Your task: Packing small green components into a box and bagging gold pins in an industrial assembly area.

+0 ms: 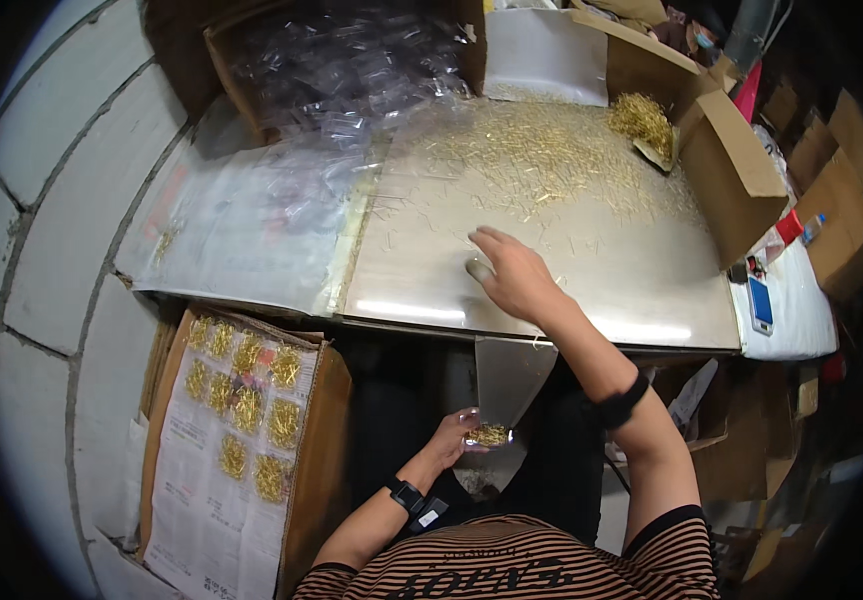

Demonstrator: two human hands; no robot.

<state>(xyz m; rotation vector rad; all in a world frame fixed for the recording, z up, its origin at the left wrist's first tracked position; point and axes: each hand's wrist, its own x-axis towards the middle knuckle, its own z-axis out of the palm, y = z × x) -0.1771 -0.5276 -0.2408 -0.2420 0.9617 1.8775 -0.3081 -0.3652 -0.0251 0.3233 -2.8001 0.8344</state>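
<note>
Ten packets (247, 410): small clear bags of thin golden pieces are lying in rows on white printed sheets (192, 490), which are covering a brown cardboard box (317, 450) at the person's left.
Open carton (235, 85): at the back left, it is spilling a glossy tangle of clear plastic bags (352, 60).
Bench (422, 270): its smooth, light-reflecting surface is carrying loose golden pieces (542, 150), straight and needle-thin; a denser heap (642, 115) is sitting near a cardboard wall (737, 160).
Chute (514, 378): a flat grey panel is hanging from the front edge, tapering downward.
Held packet (490, 436): shiny, with golden pieces inside, it is sitting just below the chute.
Left hand (449, 438): its grip is clamping the packet's left side.
Right hand (524, 283): its grip is standing apart, thumb and fingers spreading over the bench; whether it is touching, I cannot tell.
</note>
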